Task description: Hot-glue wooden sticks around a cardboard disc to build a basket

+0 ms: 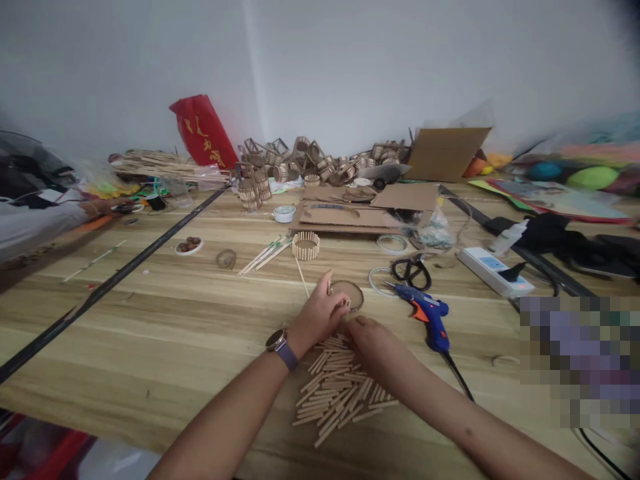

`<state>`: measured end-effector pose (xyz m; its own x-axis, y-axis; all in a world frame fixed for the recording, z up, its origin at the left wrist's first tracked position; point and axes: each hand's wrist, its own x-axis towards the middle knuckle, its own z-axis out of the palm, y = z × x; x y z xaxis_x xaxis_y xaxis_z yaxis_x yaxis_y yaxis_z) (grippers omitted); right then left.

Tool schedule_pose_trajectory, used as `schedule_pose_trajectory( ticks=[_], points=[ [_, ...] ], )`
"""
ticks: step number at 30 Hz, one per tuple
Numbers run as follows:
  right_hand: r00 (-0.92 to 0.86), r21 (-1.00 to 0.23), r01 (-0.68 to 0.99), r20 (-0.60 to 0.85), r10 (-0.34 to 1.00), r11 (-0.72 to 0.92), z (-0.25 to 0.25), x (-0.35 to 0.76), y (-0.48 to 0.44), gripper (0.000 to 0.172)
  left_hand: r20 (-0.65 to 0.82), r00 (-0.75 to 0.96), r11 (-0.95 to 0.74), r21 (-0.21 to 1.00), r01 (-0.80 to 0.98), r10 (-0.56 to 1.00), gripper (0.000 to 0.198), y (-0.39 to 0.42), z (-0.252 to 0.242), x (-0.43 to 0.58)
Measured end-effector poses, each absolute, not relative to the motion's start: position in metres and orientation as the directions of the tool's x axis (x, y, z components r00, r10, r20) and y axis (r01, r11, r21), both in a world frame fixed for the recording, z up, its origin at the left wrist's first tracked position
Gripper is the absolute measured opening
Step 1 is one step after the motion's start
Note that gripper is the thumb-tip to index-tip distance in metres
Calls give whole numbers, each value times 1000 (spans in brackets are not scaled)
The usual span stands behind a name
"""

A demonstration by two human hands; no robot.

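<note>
Head view: left hand (pixel 317 312) pinches the disc (pixel 353 291) at its rim, steadying it; right hand (pixel 369 335) curls over the sticks (pixel 335 392), piled close for picking, its grip hidden. Glue gun (pixel 426 313) lies beside.

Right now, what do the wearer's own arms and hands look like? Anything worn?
Left hand and right hand are bare, with no gloves and no rings that I can make out. Both arms are bare as far as the frame shows, with no sleeves. A watch is on the left wrist: round dark face, metal-toned case, purple strap. Nothing is worn on the right wrist.
</note>
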<state>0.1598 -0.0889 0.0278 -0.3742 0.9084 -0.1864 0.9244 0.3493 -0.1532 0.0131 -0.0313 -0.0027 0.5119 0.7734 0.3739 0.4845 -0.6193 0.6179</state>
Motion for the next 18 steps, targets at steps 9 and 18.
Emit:
schedule_pose_trajectory(
  ticks=[9, 18],
  points=[
    [-404, -194, 908, -177, 898, 371, 29, 162, -89, 38, 398, 519, -641, 607, 470, 757, 17, -31, -3, 13],
    [-392, -381, 842, 55, 918, 382, 39, 187, -74, 21, 398, 519, -639, 619, 456, 756, 15, -32, -2, 12]
  ],
)
